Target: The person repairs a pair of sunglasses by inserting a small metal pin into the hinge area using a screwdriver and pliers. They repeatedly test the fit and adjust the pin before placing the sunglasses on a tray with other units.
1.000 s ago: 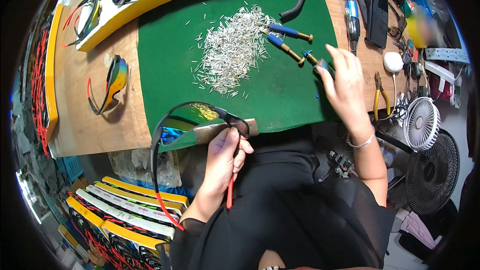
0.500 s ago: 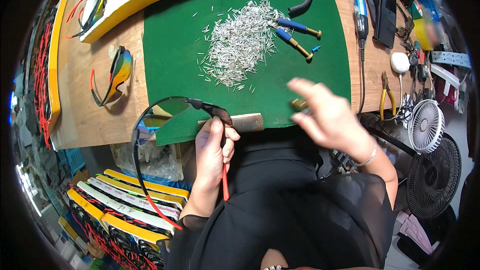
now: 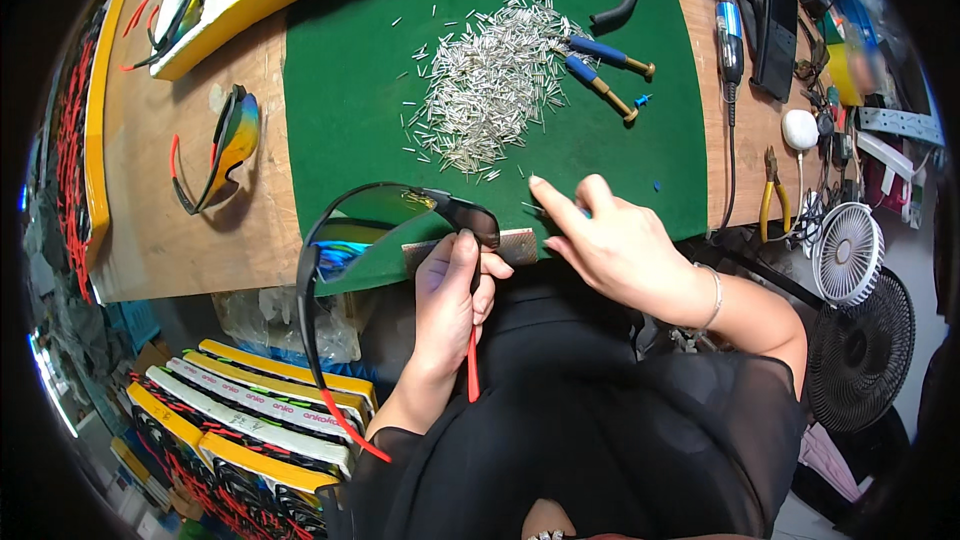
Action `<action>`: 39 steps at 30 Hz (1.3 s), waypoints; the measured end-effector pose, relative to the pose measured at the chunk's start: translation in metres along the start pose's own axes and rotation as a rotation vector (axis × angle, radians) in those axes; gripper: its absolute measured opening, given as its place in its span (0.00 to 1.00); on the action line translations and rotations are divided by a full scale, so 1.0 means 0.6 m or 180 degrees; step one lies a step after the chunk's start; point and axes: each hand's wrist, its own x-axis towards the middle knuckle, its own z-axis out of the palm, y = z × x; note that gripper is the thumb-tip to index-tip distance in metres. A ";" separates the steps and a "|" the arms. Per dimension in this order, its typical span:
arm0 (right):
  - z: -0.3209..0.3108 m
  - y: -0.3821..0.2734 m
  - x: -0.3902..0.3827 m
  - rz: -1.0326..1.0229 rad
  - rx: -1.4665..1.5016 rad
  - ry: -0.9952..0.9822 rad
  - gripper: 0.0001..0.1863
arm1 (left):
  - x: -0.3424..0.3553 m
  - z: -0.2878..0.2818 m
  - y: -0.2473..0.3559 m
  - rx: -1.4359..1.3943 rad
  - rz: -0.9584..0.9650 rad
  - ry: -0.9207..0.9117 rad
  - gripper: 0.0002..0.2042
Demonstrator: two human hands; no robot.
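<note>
My left hand (image 3: pixel 446 295) is closed on a pair of black wraparound sunglasses (image 3: pixel 472 218) with red temple tips, gripping near the hinge; one temple hangs beside the palm. The tinted lens reaches out to the left over the green mat's front edge. Close to the frame, my right hand (image 3: pixel 640 255) is curled around a small tool (image 3: pixel 587 212), of which only a bit of blue and a thin metal shaft show. Its index finger points toward a pile of tiny silver pins (image 3: pixel 490 85) on the mat. A textured strip (image 3: pixel 520 246) lies under the left fingers.
Two blue-handled tools with brass ends (image 3: pixel 602 88) lie beside the pins on the green mat (image 3: pixel 345 110). Another pair of sunglasses (image 3: pixel 235 145) stands on the wooden table at left. Pliers (image 3: pixel 772 195), a corded tool (image 3: pixel 729 40) and fans (image 3: pixel 848 252) are at right.
My right hand has moved left and closer to the sunglasses, its fingers now curled around the tool. My left hand and the sunglasses have shifted slightly right.
</note>
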 end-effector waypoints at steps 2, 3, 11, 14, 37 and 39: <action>-0.011 0.007 -0.008 0.0136 0.0381 0.0057 0.23 | 0.000 0.006 -0.001 -0.0027 -0.0061 -0.0062 0.15; -0.017 0.014 -0.007 0.0209 0.0531 0.0011 0.21 | 0.000 0.010 0.000 -0.0001 -0.0070 -0.0076 0.15; 0.012 0.016 -0.003 0.0110 0.0048 0.0296 0.21 | 0.003 0.018 -0.001 0.0054 -0.0101 -0.0025 0.15; 0.019 0.022 -0.005 -0.0070 -0.0043 0.0354 0.22 | 0.001 0.018 0.003 0.0108 -0.0157 0.0007 0.15; 0.033 0.006 0.006 0.0221 -0.0359 0.0585 0.22 | 0.007 0.029 -0.011 0.0468 -0.0261 -0.0067 0.16; 0.031 0.016 0.009 0.0148 -0.0226 0.0649 0.22 | 0.008 0.029 -0.010 0.0480 -0.0261 -0.0037 0.16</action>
